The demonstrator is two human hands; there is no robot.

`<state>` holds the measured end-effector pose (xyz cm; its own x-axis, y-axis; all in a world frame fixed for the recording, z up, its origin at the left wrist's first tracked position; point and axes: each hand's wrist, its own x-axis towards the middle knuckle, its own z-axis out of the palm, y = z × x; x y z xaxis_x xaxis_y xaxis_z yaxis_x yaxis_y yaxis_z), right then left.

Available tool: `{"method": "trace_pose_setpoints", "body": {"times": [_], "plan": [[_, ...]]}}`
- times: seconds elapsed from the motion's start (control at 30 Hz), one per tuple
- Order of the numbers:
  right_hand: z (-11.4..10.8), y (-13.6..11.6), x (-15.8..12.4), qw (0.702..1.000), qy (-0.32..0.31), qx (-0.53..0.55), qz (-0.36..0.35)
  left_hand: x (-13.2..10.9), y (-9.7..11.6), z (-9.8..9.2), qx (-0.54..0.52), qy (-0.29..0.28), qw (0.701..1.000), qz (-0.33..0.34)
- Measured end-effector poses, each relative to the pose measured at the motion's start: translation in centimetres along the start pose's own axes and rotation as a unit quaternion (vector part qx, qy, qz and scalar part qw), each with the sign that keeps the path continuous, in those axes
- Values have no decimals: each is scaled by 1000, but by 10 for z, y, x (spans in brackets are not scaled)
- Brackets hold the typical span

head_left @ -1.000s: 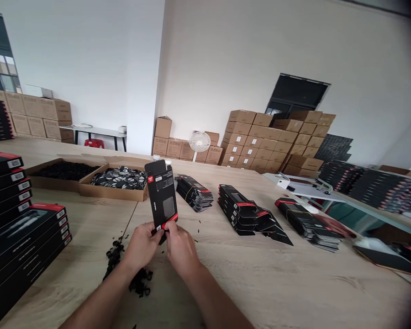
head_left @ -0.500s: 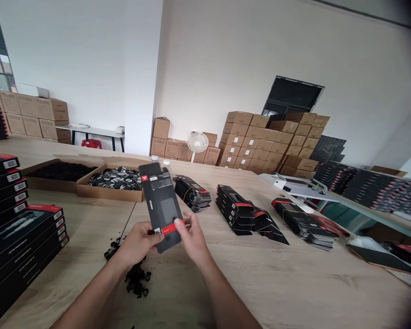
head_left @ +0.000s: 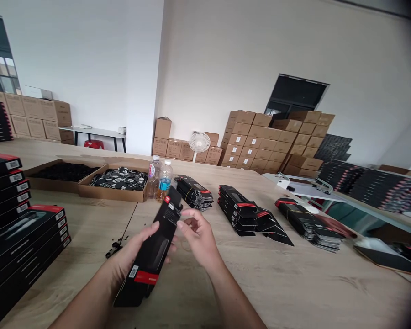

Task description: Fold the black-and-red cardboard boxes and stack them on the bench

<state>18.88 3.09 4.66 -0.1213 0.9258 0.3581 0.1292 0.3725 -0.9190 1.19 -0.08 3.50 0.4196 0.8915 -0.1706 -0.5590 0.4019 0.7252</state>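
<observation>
Head camera shows me the two hands from above. The fingers (head_left: 153, 227) of the left hand (head_left: 133, 253) are wrapped around a long black cardboard package (head_left: 154, 253) and hold it, with the thumb side near its edge. The package is tilted, its upper end pointing away from me and its lower end, with a red band (head_left: 145, 277) and a white barcode label (head_left: 133, 271), pointing toward me. It is in the air above the worktop (head_left: 260, 285). The right hand (head_left: 198, 235) is half closed, and its fingers (head_left: 182, 224) are curled just beside the upper part of the package. I cannot tell if they really grip it.

Under the hands, a few small black pieces (head_left: 114, 249) lie on the worktop. Farther ahead stand two plastic bottles (head_left: 164, 180), beside a cardboard tray of black-and-white printed pieces (head_left: 119, 179) and a second tray of black pieces (head_left: 65, 172). Stacks of flat black packages with red marks (head_left: 193, 193) lie in rows to the right, and stacked black boxes (head_left: 20, 237) are on the left. Behind the worktop, brown cartons (head_left: 256, 141) are piled near a white fan (head_left: 199, 142).
</observation>
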Motion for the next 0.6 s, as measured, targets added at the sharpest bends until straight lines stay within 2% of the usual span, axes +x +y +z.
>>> {"method": "trace_pose_setpoints", "body": {"times": [0.13,0.27,0.33,0.4,0.43,0.5,0.57,0.6], "plan": [[-7,-1,2,998,-34,43,6,0,-10,2,39,-15,998,-38],[-13,-2,7,986,-60,145,55,-1,-9,1,49,-25,997,-63],[-18,-2,9,972,-38,220,75,0,-7,1,31,-42,997,-65],[-21,0,9,957,-25,277,86,2,-7,0,-19,-87,995,-55],[-22,2,7,951,-49,290,98,4,-9,1,-45,-118,991,-52],[-18,8,0,934,-149,297,135,6,-13,2,-68,-175,980,-61],[-11,14,-8,910,-227,300,176,6,-18,5,-46,-196,976,-81],[-7,16,-10,903,-235,305,191,5,-20,8,-24,-190,978,-88]]}}
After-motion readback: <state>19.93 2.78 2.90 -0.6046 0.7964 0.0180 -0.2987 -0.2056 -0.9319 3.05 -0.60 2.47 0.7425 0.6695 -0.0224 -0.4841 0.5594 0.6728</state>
